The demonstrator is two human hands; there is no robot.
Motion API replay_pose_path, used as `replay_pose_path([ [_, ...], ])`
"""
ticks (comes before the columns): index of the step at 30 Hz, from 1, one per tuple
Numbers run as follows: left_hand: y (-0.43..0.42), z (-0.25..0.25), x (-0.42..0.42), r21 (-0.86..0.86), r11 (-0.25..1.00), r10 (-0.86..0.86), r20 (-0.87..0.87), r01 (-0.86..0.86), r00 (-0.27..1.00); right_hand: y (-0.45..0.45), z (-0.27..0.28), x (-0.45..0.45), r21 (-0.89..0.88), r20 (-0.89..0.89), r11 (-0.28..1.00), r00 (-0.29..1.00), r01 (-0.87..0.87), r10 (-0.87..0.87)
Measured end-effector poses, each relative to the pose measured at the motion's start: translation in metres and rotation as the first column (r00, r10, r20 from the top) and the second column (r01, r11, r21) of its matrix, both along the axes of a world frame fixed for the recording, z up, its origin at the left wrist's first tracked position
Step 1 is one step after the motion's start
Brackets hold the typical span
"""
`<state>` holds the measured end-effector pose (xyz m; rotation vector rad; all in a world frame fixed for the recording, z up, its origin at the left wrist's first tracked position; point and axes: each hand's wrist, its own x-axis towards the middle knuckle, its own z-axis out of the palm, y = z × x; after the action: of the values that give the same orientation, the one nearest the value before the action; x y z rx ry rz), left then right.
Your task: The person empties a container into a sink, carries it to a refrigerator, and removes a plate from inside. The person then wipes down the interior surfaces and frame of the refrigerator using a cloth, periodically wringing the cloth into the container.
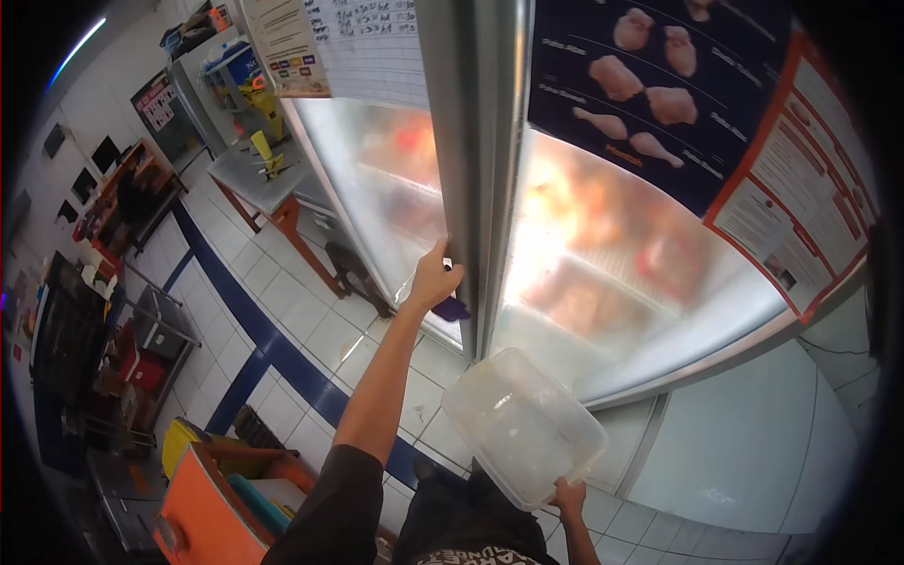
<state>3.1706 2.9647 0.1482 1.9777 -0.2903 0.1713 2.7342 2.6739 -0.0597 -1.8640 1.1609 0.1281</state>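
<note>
Left hand [435, 281] grips the fridge door [391, 174], fingertips hidden. Right hand [568, 497] pinches the tub [523, 424] at a corner. Food [603, 254] looks blurred.

On the tiled floor [254, 282] a grey-topped table [237, 169] is supported; a yellow item [261, 143] is carried inside its near edge.

Barrier: left door [372, 151] and right door [612, 254] screen the food [664, 264].
Tub [518, 424]: blocks the right door's lower inner corner.
Floor [315, 320]: open passage between tabletop [254, 184] and left door.
Cabinet [193, 508]: orange, blocks the floor's near left.
</note>
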Motion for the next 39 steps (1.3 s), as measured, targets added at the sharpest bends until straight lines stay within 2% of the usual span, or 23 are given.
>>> replay_pose_path([
  [3,0.011,-0.006,-0.008,0.003,1.000,0.020,0.000,-0.020,1.000,-0.011,-0.011,-0.007,0.103,-0.014,0.992,0.998,0.068,-0.067],
  [5,0.041,-0.021,-0.033,0.028,0.998,0.055,0.131,-0.059,0.990,-0.016,-0.018,-0.017,0.083,0.040,0.994,0.996,0.074,-0.077],
  [8,0.094,-0.009,-0.087,0.024,0.993,0.112,0.059,-0.113,0.992,-0.016,-0.013,-0.003,0.236,-0.051,0.960,0.989,0.147,-0.139],
  [10,0.131,0.005,-0.120,0.081,0.979,0.180,0.096,-0.187,0.979,-0.007,0.001,0.023,0.248,-0.100,0.963,0.991,0.107,-0.085],
  [11,0.153,0.001,-0.136,0.045,0.974,0.222,0.042,-0.223,0.974,0.000,0.008,0.034,0.250,-0.124,0.965,0.991,0.082,-0.052],
  [12,0.175,-0.002,-0.144,0.075,0.960,0.262,0.115,-0.271,0.958,0.009,0.017,0.048,0.292,-0.105,0.954,0.994,0.062,-0.032],
  [14,0.212,-0.001,-0.163,0.185,0.887,0.394,0.171,-0.422,0.903,0.006,-0.052,0.048,0.121,-0.089,0.987,0.989,-0.110,0.121],
  [16,0.255,-0.020,-0.165,0.066,0.831,0.546,0.082,-0.552,0.833,0.024,-0.095,0.067,0.041,-0.063,0.979,0.978,-0.198,0.201],
  [18,0.306,-0.039,-0.168,0.070,0.768,0.623,0.149,-0.636,0.768,0.050,-0.115,0.091,-0.045,-0.038,0.961,0.962,-0.272,0.270],
  [20,0.351,-0.051,-0.175,-0.020,0.712,0.702,0.022,-0.702,0.712,0.087,-0.125,0.127,0.088,0.001,0.961,0.965,-0.263,0.264],
  [22,0.398,-0.060,-0.180,0.062,0.675,0.731,0.079,-0.735,0.678,0.117,-0.153,0.160,0.132,-0.012,0.955,0.963,-0.265,0.269],
  [24,0.447,-0.087,-0.182,0.049,0.532,0.841,0.087,-0.845,0.534,0.154,-0.199,0.184,0.174,-0.027,0.951,0.964,-0.255,0.264],
  [26,0.506,-0.108,-0.191,-0.046,0.446,0.874,-0.193,-0.894,0.446,0.182,-0.249,0.217,0.191,-0.015,0.956,0.974,-0.221,0.228],
  [27,0.506,-0.106,-0.181,-0.069,0.355,0.913,-0.188,-0.932,0.362,0.199,-0.256,0.239,0.194,-0.034,0.958,0.974,-0.213,0.223],
  [29,0.515,-0.102,-0.169,-0.041,0.209,0.968,-0.133,-0.977,0.212,0.232,-0.257,0.274,0.330,-0.082,0.932,0.978,-0.153,0.190],
  [30,0.530,-0.107,-0.165,-0.020,0.150,0.986,-0.073,-0.988,0.151,0.240,-0.287,0.287,0.333,-0.096,0.932,0.979,-0.141,0.182],
  [32,0.541,-0.094,-0.150,-0.054,0.174,0.974,-0.141,-0.983,0.180,0.249,-0.367,0.292,0.292,-0.052,0.927,0.964,-0.234,0.260],
  [33,0.542,-0.088,-0.139,-0.060,0.166,0.968,-0.183,-0.984,0.174,0.254,-0.377,0.306,0.298,-0.070,0.928,0.964,-0.226,0.257],
  [35,0.531,-0.077,-0.124,-0.041,0.150,0.960,-0.231,-0.988,0.156,0.269,-0.382,0.334,0.454,-0.143,0.877,0.959,-0.157,0.246],
  [36,0.520,-0.076,-0.114,-0.114,0.153,0.952,-0.251,-0.982,0.178,0.272,-0.391,0.348,0.454,-0.147,0.877,0.958,-0.156,0.247],
  [37,0.509,-0.084,-0.101,-0.195,0.159,0.942,-0.264,-0.968,0.208,0.277,-0.407,0.364,0.477,-0.147,0.866,0.958,-0.151,0.248],
  [38,0.481,-0.102,-0.079,-0.110,0.083,0.995,-0.046,-0.990,0.089,0.281,-0.422,0.365,0.504,-0.167,0.854,0.955,-0.129,0.243],
  [39,0.490,-0.127,-0.095,-0.058,0.125,0.979,-0.156,-0.990,0.132,0.282,-0.439,0.371,0.541,-0.207,0.834,0.945,-0.106,0.254],
])
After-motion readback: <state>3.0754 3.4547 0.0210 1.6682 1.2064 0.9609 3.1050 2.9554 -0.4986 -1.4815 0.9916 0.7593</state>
